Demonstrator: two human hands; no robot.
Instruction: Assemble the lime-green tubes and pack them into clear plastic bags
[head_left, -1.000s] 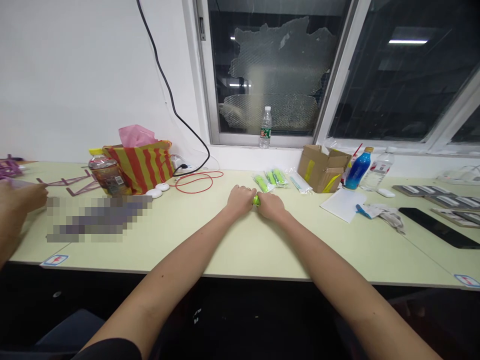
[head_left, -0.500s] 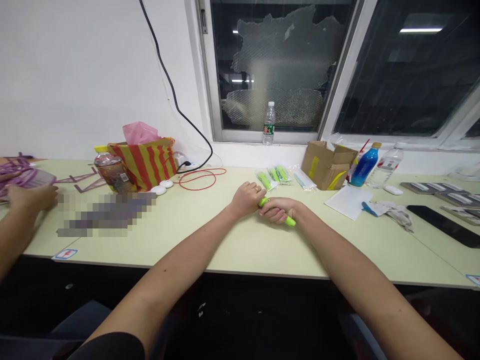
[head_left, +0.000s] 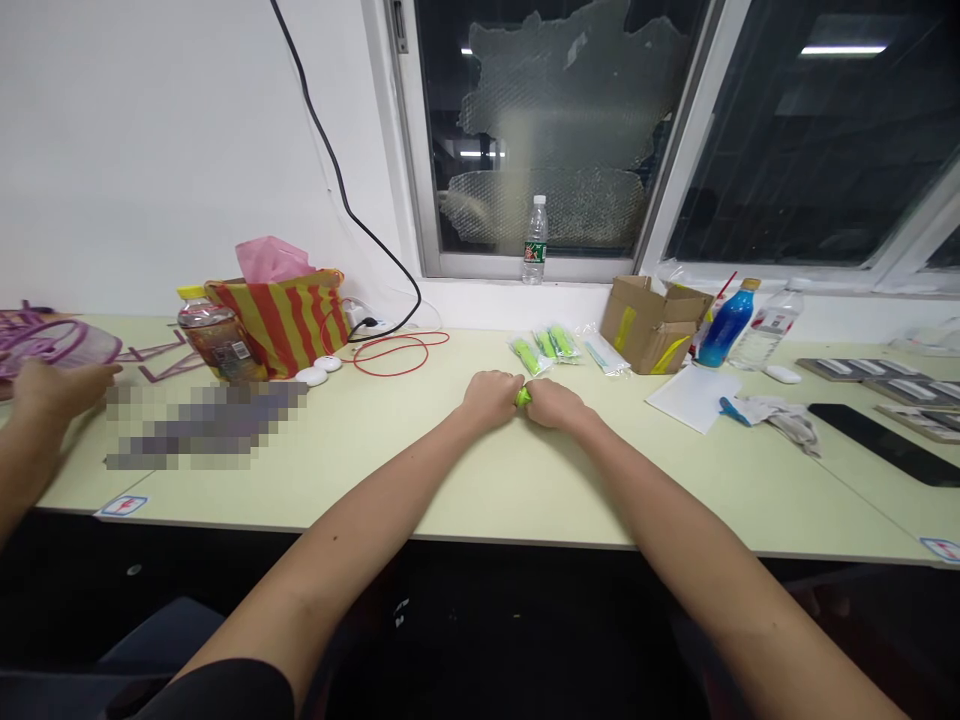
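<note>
Both my hands meet over the middle of the table and grip one bright green stick-like item [head_left: 523, 398]. Only a short piece of it shows in the gap between the fists, so its exact kind is hidden. My left hand [head_left: 491, 397] is closed around one end. Around the other end my right hand [head_left: 556, 403] is closed, knuckles up. Just behind them lie several clear packets with similar green items [head_left: 553, 345], and a clear packet with a pale strip [head_left: 604, 352] lies to their right.
A cardboard box [head_left: 649, 325], blue bottle [head_left: 727, 325], white paper [head_left: 686, 397] and glove [head_left: 776, 415] stand or lie to the right. On the left are a striped bag [head_left: 289, 325], a drink bottle [head_left: 217, 335], a red cord [head_left: 397, 352] and another person's hand [head_left: 56, 388] at purple plastic parts.
My right hand has turned over, knuckles now up, and the green item's lower end no longer shows. The fists have come level, side by side. The camera view has shifted slightly.
</note>
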